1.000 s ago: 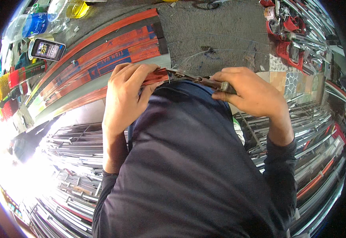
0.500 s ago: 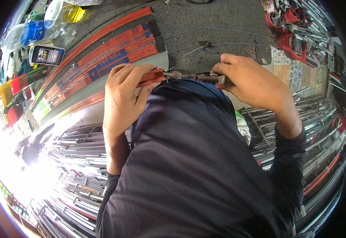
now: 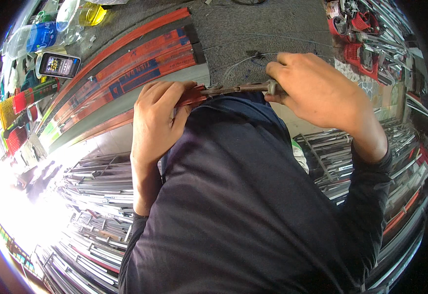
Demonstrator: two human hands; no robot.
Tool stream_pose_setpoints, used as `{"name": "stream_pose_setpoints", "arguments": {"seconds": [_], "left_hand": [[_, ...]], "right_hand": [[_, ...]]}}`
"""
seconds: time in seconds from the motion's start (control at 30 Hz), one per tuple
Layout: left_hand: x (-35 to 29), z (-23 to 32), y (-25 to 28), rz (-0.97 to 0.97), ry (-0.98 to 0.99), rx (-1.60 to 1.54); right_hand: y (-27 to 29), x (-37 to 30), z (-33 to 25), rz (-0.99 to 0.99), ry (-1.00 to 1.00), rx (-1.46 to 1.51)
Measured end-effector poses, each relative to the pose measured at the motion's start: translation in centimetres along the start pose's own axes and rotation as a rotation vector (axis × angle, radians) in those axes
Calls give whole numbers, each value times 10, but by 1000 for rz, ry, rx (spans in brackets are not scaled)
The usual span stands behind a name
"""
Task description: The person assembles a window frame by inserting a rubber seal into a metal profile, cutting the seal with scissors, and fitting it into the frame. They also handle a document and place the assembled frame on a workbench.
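Observation:
My left hand (image 3: 159, 117) is closed around the end of a red-faced metal profile (image 3: 194, 97), its fingers over the top and thumb beneath. In my right hand (image 3: 317, 90) is a long, worn brown metal hand tool (image 3: 243, 88); its exact kind is unclear. The tool lies almost level, and its narrow tip reaches the profile's end beside my left fingertips. Whether the tip is inside the profile or only against it I cannot make out. Both hands are just beyond the dark cloth over my lap.
More long red and grey profiles (image 3: 140, 59) lie at the left. Beyond them are a phone (image 3: 59, 66) and plastic bottles (image 3: 41, 36). Red baskets (image 3: 360, 56) stand at the far right. Racks of metal bars (image 3: 96, 196) flank me. Grey carpet (image 3: 263, 29) lies ahead.
My right hand has moved slightly right and away from me, and the brown tool shows more of its length. My left hand has barely shifted and keeps hold of the profile.

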State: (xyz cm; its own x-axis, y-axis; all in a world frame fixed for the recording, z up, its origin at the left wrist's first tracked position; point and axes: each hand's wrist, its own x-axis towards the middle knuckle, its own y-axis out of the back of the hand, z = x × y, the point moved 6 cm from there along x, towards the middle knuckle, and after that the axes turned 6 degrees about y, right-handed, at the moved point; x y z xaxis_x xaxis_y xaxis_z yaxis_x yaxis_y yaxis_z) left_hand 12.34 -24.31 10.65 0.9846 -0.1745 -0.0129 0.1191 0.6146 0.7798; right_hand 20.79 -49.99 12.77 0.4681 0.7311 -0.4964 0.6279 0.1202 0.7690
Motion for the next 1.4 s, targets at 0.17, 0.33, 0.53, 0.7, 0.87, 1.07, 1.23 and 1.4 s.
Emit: {"name": "stream_pose_setpoints", "arguments": {"seconds": [0.17,0.33,0.53,0.7,0.87,1.07,1.23,1.4], "left_hand": [[-1,-6,-4,21,6,-12],[-1,-9,-11,20,5,-11],[1,-9,-7,50,35,-16],[7,-2,3,55,37,-22],[8,1,12,30,47,0],[5,-2,11,-40,178,-20],[3,4,7,-118,238,12],[0,0,0,-87,225,-2]], "right_hand": [[11,0,-9,-43,3,-2],[18,-2,-16,-62,-2,-25],[17,-7,-9,39,55,-100],[-9,-15,27,78,-44,135],[-47,-31,56,192,-148,276],[-91,-21,86,500,-216,338],[-68,-1,113,766,-216,106],[-40,20,134,776,-220,-121]]}}
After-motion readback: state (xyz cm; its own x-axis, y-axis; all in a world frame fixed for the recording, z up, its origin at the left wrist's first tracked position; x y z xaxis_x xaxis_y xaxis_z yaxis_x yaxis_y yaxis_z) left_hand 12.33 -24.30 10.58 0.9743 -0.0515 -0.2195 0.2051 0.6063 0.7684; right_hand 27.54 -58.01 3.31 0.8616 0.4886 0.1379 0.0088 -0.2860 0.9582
